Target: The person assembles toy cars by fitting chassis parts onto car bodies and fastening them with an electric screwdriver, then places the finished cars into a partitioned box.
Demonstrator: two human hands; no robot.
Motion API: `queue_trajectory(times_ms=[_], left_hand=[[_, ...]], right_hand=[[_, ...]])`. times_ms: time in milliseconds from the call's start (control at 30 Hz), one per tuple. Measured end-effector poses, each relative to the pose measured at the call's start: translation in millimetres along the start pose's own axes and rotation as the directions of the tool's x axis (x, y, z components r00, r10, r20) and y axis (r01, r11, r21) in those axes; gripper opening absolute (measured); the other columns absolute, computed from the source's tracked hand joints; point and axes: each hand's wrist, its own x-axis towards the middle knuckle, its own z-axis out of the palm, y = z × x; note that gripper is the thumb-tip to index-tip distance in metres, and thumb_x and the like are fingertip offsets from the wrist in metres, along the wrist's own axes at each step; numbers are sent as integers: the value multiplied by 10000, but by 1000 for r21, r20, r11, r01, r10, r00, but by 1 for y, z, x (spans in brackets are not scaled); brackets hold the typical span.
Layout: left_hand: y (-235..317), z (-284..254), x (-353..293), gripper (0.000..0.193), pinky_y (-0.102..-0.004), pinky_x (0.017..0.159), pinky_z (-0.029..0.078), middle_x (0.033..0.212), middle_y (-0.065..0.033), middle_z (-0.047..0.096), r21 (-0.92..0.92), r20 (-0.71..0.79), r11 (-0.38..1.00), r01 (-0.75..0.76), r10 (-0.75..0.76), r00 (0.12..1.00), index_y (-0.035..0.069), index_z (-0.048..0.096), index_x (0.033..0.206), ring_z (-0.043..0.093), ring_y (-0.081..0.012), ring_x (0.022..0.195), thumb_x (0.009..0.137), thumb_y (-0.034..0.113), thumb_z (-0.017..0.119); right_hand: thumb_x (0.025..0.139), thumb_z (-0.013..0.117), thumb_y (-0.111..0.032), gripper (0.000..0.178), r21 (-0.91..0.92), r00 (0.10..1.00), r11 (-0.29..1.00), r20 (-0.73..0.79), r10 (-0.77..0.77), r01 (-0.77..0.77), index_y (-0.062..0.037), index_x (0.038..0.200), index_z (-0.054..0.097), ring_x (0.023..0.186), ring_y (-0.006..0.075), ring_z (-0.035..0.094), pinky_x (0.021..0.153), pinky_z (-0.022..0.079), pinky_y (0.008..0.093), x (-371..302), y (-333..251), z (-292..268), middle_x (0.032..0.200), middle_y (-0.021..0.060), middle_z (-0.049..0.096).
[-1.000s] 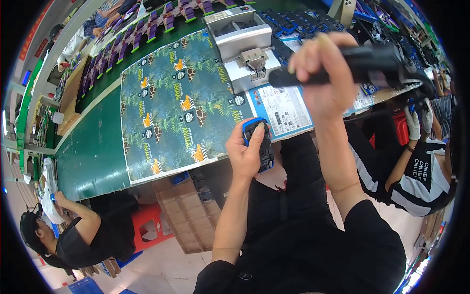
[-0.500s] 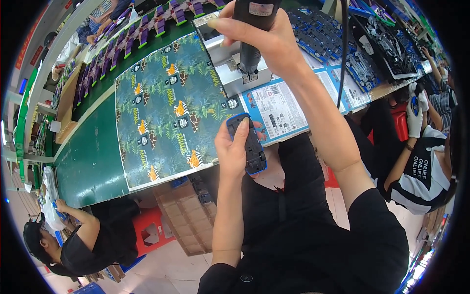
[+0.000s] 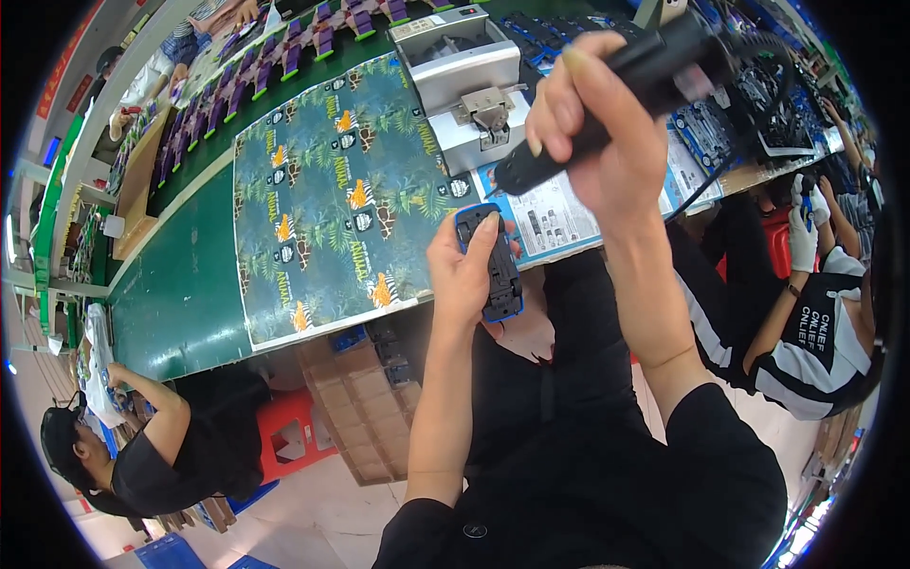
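Observation:
My left hand [image 3: 464, 264] grips a toy car [image 3: 503, 275] with a black underside and blue rim, held underside up by the table's front edge. Its thumb presses on the chassis. Wrapped in my right hand [image 3: 607, 133] is a black electric screwdriver [image 3: 654, 71] with a cord, tilted so its tip points down-left toward the car's far end. The tip is just above the car; whether it touches cannot be made out. Behind it stands a silver screw feeder [image 3: 460, 81], with a small metal outlet at its front.
An animal-print sheet [image 3: 332, 199] covers the table's middle, beside a printed blue-white card sheet [image 3: 555, 223]. Rows of blue-black car parts [image 3: 697, 137] lie at the right. Purple-green pieces [image 3: 275, 62] line the conveyor behind. Co-workers sit left and right; a cardboard tray [image 3: 355, 408] is below the table.
My right hand has drawn the screwdriver from the screw feeder's outlet toward me, tilting it over the car. The left hand with the car has shifted slightly right.

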Motion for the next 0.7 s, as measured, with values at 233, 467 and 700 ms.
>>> queue_trajectory(times_ms=[233, 467, 700], left_hand=[[-1, -1, 1, 245, -273, 591, 549, 884, -99, 685, 14, 3, 1000, 17, -17, 1000, -21, 586, 1099, 653, -135, 688, 966, 174, 650], [-1, -4, -2, 211, -265, 591, 537, 844, -84, 680, 68, 24, 998, -14, 12, 1000, -18, 603, 1066, 647, -128, 689, 965, 161, 649], [-5, 0, -2, 166, -248, 598, 510, 799, -75, 672, 74, 26, 991, -113, 112, 993, -16, 619, 1026, 637, -112, 688, 958, 134, 646]], right_hand=[[860, 744, -93, 152, 112, 996, 994, -95, 3, 7, -28, 829, 611, 476, 89, 530, 480, 430, 233, -23, 12, 16, 595, 25, 570], [885, 631, 7, 152, -150, 996, 985, -11, 86, -87, -31, 881, 484, 501, 124, 510, 540, 462, 278, -37, 24, 13, 644, 64, 530], [832, 731, -23, 261, -280, 985, 953, 152, -78, 119, -35, 845, 471, 560, 105, 502, 548, 448, 250, -41, 31, 15, 658, 67, 554]])
